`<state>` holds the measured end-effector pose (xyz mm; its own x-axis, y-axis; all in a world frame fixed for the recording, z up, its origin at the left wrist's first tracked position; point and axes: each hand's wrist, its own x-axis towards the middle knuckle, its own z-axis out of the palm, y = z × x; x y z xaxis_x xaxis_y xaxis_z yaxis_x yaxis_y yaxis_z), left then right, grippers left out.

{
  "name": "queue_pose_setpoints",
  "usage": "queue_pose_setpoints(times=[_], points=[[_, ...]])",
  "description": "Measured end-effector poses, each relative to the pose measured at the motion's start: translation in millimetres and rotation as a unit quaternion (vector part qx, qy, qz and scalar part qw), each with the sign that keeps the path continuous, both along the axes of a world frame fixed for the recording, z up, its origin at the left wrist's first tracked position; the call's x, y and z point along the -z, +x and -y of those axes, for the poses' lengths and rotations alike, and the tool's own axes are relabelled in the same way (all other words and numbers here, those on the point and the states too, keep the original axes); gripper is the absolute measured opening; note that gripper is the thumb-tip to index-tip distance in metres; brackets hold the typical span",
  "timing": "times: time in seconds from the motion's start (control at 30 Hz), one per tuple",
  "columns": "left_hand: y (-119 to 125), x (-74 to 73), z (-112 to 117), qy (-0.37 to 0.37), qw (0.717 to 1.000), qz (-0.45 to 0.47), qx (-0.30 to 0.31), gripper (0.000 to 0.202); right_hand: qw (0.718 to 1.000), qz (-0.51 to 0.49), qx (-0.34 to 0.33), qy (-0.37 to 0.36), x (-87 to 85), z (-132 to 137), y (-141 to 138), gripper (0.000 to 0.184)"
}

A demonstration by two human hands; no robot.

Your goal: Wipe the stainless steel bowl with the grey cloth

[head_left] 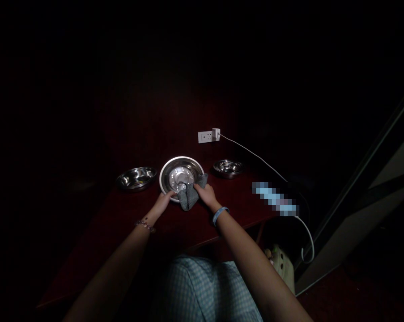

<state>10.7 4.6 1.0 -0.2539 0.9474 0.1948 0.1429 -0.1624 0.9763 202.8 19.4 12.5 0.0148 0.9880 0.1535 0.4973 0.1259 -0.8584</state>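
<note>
A shiny steel basin [180,164] with a pale rim is tilted up, its inside facing me, over the dark red table [202,228]. My left hand [162,202] grips its near left rim, the thumb over the edge and the other fingers hidden beneath. On the near right side my right hand [206,195] is closed on a grey cloth [189,197], thumb on top. The cloth drapes over the basin's near rim and partly covers the inside. Whether my right fingers also press the rim under the cloth is hidden.
To the left stands a steel bowl [137,179] with something yellow in it. Smaller steel bowls [227,168] sit at the right rear. A white charger [216,133] is plugged into a wall socket [204,137]; its cable [255,154] runs right, towards a blurred-out bluish object [275,199].
</note>
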Motion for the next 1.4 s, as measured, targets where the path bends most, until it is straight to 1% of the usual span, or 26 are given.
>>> queue_pose_setpoints(times=[0.1,0.17,0.3,0.47,0.6,0.73,0.97,1.2,1.4], points=[[-9,-5.6,4,-0.015,0.999,0.035,-0.026,0.039,1.000,0.018,-0.002,-0.006,-2.2,2,0,0.033],[-12,-9.7,7,-0.004,0.999,0.036,-0.031,0.045,0.999,0.033,-0.002,-0.011,-3.7,3,1,0.035],[-8,-13.8,12,0.004,0.999,0.044,-0.032,0.047,0.999,0.042,0.007,-0.013,-5.4,3,0,0.038],[2,-8.2,12,-0.010,0.998,0.060,0.003,0.042,0.998,0.050,0.022,-0.012,-5.0,2,0,0.038],[1,-2.3,9,-0.003,0.998,0.051,0.025,0.044,0.999,0.050,0.021,-0.008,-4.5,3,1,0.039],[-2,-1.0,8,-0.002,0.998,0.040,0.038,0.045,0.999,0.048,0.016,-0.007,-4.7,4,1,0.039],[-1,-2.0,8,-0.015,0.999,0.026,0.019,0.041,0.998,0.055,0.016,-0.007,-6.7,5,1,0.039],[-4,3.7,1,-0.013,1.000,0.014,-0.006,0.035,0.998,0.056,0.020,0.000,-4.1,5,1,0.039],[-8,4.4,-1,0.034,0.999,-0.028,-0.019,0.037,0.997,0.071,0.016,0.016,-4.7,7,0,0.038]])
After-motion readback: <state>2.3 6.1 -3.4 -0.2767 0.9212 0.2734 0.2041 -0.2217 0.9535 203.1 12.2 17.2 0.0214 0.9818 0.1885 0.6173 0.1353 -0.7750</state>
